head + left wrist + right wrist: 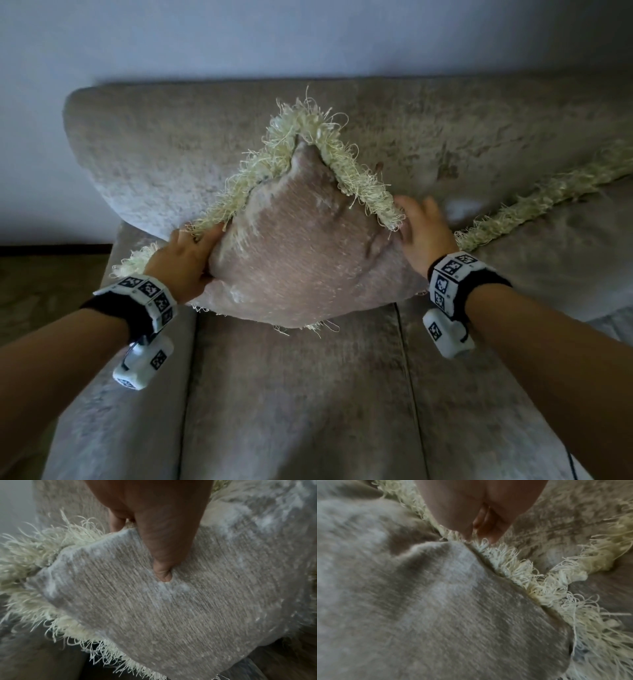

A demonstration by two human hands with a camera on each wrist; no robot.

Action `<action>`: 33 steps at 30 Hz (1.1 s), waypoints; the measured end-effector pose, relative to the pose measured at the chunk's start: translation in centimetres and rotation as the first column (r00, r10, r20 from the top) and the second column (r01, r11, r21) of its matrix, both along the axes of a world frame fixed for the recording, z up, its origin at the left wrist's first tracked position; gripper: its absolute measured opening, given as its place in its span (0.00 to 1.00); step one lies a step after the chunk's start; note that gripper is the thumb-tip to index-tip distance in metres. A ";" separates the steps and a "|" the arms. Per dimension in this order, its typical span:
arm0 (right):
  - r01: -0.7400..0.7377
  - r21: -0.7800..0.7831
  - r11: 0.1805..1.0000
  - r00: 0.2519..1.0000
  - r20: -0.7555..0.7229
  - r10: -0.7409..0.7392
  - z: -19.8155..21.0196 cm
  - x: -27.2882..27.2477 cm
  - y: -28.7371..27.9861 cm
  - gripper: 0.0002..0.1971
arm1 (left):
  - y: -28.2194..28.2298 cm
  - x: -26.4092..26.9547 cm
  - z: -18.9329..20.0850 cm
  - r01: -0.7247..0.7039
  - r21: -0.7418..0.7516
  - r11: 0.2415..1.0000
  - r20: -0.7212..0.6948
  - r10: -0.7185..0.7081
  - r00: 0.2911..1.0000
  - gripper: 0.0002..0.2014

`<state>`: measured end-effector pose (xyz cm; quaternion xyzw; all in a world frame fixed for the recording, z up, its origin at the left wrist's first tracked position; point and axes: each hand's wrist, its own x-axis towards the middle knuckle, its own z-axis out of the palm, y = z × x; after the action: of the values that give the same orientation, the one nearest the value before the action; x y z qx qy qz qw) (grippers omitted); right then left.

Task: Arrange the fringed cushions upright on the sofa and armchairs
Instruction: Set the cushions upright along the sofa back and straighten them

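A beige fringed cushion [301, 246] stands on one corner against the sofa backrest [164, 147], its cream fringe pointing up. My left hand [202, 243] grips its left corner. In the left wrist view the thumb [163, 573] presses into the cushion's front [171, 622] while the fingers curl behind the edge. My right hand [421, 226] lies with straight fingers against the fringe on the right edge. The right wrist view shows those fingers [481, 520] reaching behind the fringe of the cushion [419, 601].
A second fringed cushion [555, 240] leans at the right, its fringe [607, 547] close to my right hand. Seat cushions [298, 394] with seams lie below. The sofa arm [102, 394] is at the left, with floor [41, 284] beyond and a pale wall [274, 34] behind.
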<state>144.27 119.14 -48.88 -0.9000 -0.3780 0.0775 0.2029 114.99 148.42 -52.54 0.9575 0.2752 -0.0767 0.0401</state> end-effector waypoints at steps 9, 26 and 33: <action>0.020 -0.091 0.996 0.998 -0.049 -0.025 -3.5 -2.4 1.0 0.26 | 0.2 0.6 -1.5 -0.057 0.025 0.998 -0.060 0.058 0.997 0.57; 0.024 -0.034 0.999 0.997 -0.073 -0.026 1.9 -2.0 1.5 0.15 | 0.0 -0.8 3.1 0.062 -0.150 0.987 0.028 -0.058 0.998 0.47; 0.004 -0.155 0.988 0.997 -0.079 -0.016 -0.1 -1.1 2.1 0.17 | 1.3 -0.3 0.3 0.071 -0.159 0.985 -0.024 -0.076 0.997 0.46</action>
<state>143.20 121.29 -49.00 -0.9111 -0.3579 0.1415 0.1476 114.73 149.68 -52.27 0.9595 0.2333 -0.1142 0.1091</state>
